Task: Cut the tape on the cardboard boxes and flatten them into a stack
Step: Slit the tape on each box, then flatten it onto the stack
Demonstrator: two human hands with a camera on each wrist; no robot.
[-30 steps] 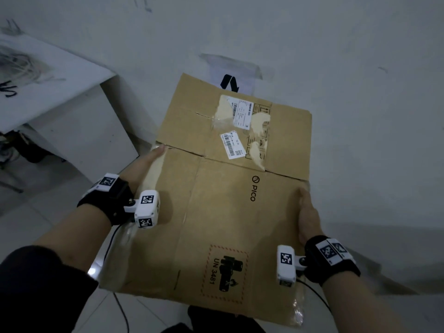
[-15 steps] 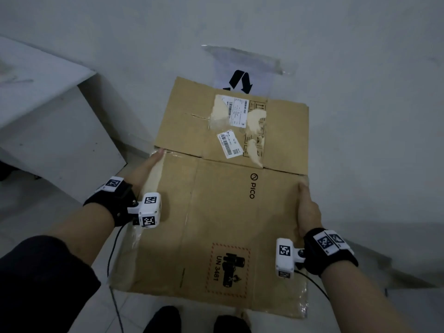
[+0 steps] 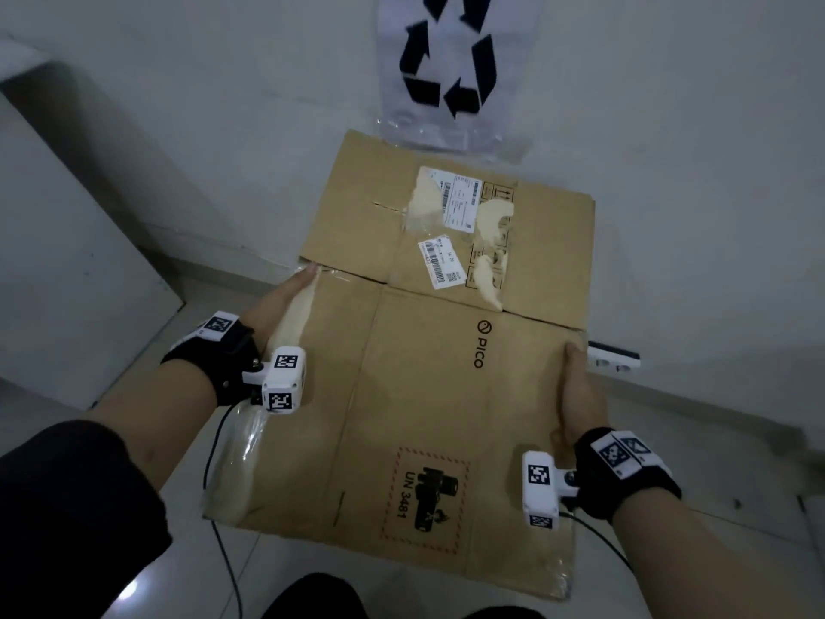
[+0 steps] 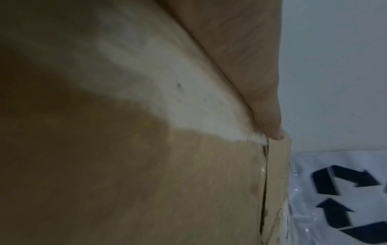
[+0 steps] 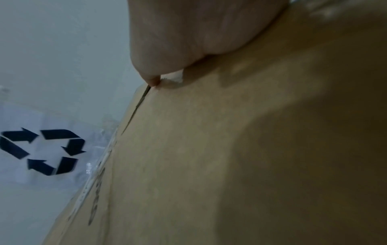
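Along the two side edges of a flattened cardboard box [image 3: 428, 395] the fingers are laid; the thumb of the left hand [image 3: 277, 306] is stretched straight along the left edge, its tip [image 4: 276, 132] reaching the slit between the main panel and the far flap; the other fingers of that hand are hidden under the cardboard, so the edge is taken to be gripped between thumb and fingers, though the underside cannot be seen; the right hand [image 3: 580, 395] is set the same way on the right edge, its thumb tip [image 5: 153, 81] pressed at the slit there, with the rest of its fingers hidden behind the box.

Black wrist straps with white marker blocks are worn on both wrists; a dark sleeve [image 3: 76, 507] covers the left forearm.

The box is held flat and tilted, off the floor [image 3: 714, 440], its far flap pointed toward the wall [image 3: 669, 105]; "PICO" and a red-bordered "UN 3481" mark are printed on the near panel; torn shipping labels [image 3: 460, 203] and clear tape remnants are seen on the far flap and along the left edge.

A recycling sign [image 3: 446, 60] under clear plastic is fixed to the wall just beyond the box; a white power strip [image 3: 614, 356] lies on the floor beside the right edge.
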